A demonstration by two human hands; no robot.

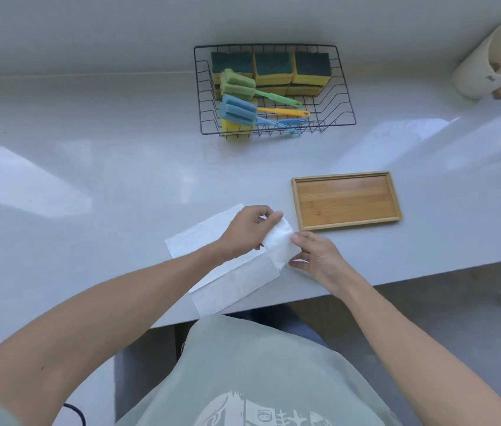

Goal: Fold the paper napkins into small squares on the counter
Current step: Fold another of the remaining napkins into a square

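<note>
Napkin (280, 241) at near worktop (89, 179) edge, left of wooden tray (347, 200). Left hand (247, 232) and right hand (320, 259) fingers pinch its edges. Thin, limp, tears easily; grip corners lightly.

White counter (105, 186), flat paper napkins (230, 281), wooden tray (347, 201), wire basket (347, 118) of sponges

Glossy white counter (89, 186), matt paper napkins (234, 281), wooden tray (347, 201), seemingly metal wire basket (344, 87).
</note>
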